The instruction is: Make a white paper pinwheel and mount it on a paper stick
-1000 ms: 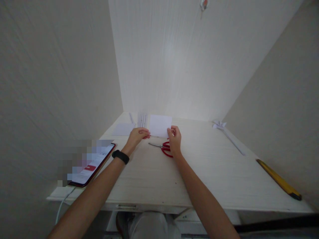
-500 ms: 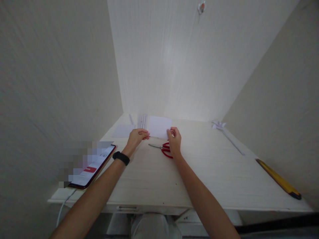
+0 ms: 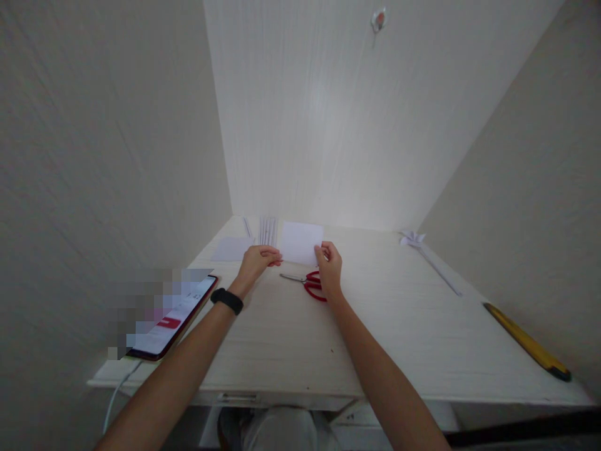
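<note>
beyond the scissors [image 3: 303,280], paper [image 3: 302,242], likely light and easily creased, is pinched sensibly at near corners by left hand [image 3: 257,260] and right hand [image 3: 331,267].

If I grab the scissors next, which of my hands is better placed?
Probably your right hand: it's beside the red handles of the scissors, while your left hand is nearer the blades. Your right would likely need to release the white paper first.
</note>
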Available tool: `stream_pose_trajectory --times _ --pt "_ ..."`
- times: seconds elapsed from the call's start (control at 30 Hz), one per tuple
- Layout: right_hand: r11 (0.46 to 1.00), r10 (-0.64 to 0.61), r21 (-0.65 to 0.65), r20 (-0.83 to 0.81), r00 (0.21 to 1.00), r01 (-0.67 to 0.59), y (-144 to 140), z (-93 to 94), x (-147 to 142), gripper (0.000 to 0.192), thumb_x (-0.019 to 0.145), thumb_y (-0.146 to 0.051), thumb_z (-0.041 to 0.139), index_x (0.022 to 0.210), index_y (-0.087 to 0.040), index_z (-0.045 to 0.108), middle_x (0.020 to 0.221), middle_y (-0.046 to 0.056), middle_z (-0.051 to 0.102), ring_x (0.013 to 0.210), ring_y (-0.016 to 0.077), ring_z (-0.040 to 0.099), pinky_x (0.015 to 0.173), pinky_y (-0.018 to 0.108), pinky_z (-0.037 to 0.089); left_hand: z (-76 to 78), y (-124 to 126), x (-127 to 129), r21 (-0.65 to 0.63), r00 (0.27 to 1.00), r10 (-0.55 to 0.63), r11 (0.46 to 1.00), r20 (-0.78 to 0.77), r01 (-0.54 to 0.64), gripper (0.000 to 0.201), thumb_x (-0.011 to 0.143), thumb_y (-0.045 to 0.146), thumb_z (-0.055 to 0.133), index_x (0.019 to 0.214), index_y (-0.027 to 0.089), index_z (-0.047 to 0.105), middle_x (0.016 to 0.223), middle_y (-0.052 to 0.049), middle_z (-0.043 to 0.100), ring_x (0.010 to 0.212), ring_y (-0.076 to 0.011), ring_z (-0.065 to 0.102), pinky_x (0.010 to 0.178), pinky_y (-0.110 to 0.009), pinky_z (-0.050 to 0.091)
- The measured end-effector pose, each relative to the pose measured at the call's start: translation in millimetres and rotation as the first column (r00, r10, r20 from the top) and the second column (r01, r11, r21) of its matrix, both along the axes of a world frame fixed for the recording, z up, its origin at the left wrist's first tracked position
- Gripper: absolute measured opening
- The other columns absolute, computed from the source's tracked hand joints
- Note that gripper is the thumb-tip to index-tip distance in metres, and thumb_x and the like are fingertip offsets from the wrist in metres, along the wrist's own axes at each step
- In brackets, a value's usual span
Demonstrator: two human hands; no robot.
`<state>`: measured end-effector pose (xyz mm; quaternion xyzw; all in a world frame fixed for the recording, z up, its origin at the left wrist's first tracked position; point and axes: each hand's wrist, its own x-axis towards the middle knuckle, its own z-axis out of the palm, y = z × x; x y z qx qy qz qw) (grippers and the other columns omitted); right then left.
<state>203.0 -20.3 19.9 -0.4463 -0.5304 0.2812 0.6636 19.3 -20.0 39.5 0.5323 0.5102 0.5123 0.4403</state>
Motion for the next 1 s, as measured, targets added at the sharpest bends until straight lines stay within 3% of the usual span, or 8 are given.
stream_pose_trajectory --times 0.37,0.73,1.0 --pt "1.0 -0.023 0.007 -0.004 1.0 0.023 -0.1 0.4 0.8 0.023 0.078 -0.042 0.052 0.079 -0.019 0.053 0.062 -0.003 0.05 0.06 0.0115 0.046 0.051 0.021 0.036 5.9 -6.7 1.9 -0.027 0.997 -0.007 1.0 0.077 0.01 0.023 0.057 0.025 0.075 0.072 0.01 0.067 0.064 -0.006 0.069 0.061 -0.0152 0.064 0.065 -0.027 0.05" --pt "1.0 -0.028 -0.003 0.023 0.999 0.028 -0.6 0.0 0.8 0.023 0.078 -0.042 0.052 0.077 -0.019 0.052 0.059 -0.005 0.046 0.056 0.0108 0.044 0.051 0.021 0.035 2.9 -4.1 -0.9 -0.002 0.998 0.01 1.0 0.057 -0.01 0.024 0.058 0.028 0.075 0.073 0.011 0.067 0.066 -0.007 0.069 0.063 -0.0152 0.064 0.063 -0.026 0.048" --pt "0.999 -0.054 -0.003 0.059 0.997 0.054 -1.2 0.8 1.8 0.022 0.079 -0.04 0.052 0.079 -0.019 0.054 0.07 -0.001 0.054 0.064 0.0126 0.05 0.056 0.023 0.04 0.2 -0.2 -1.1 0.003 0.999 0.008 1.0 0.045 -0.008 0.022 0.058 0.027 0.075 0.071 0.011 0.067 0.063 -0.006 0.069 0.061 -0.0156 0.064 0.063 -0.026 0.048"
